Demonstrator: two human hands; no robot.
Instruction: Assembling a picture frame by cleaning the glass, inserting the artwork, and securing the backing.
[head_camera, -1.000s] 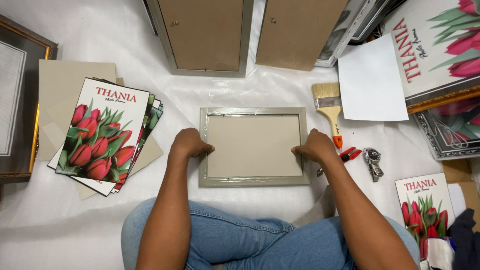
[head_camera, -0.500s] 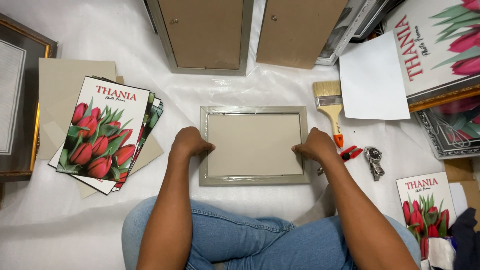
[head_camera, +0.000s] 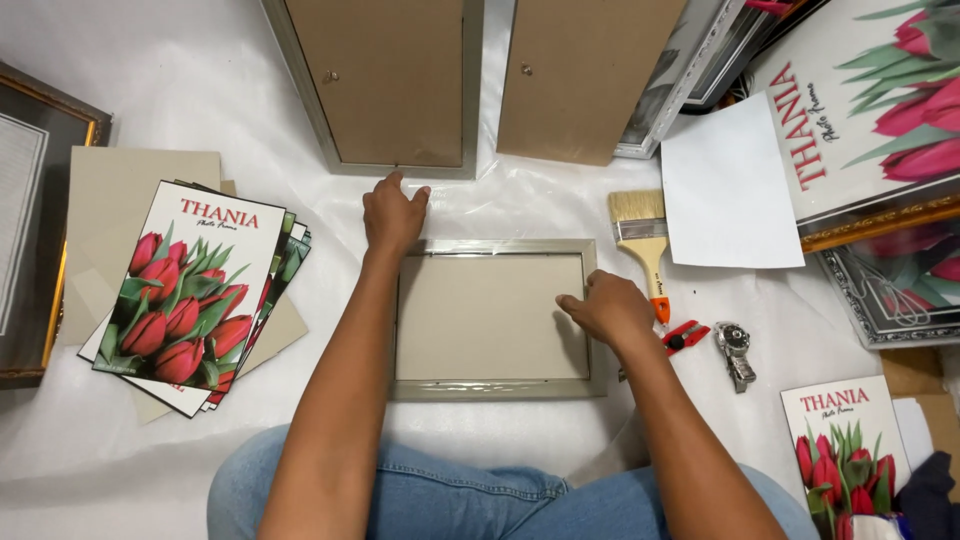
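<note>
A small silver picture frame (head_camera: 492, 388) lies face down on the white sheet in front of my knees, with its beige backing board (head_camera: 480, 315) showing. My left hand (head_camera: 393, 215) is just past the frame's top left corner, fingers loosely spread on the sheet, close to the lower edge of a larger face-down frame (head_camera: 395, 80). It holds nothing. My right hand (head_camera: 606, 308) rests on the small frame's right edge, with its fingertips pressing on the backing board.
A paintbrush (head_camera: 640, 235), a red cutter (head_camera: 686, 337) and a wristwatch (head_camera: 735, 352) lie right of the frame, below a white sheet of paper (head_camera: 725, 185). A stack of tulip prints (head_camera: 195, 285) on beige boards lies left. More frames and tulip prints (head_camera: 845, 445) crowd the right side.
My left hand left the small frame's left edge and moved up past its top left corner. My right hand stays on the right edge. The view is now closer.
</note>
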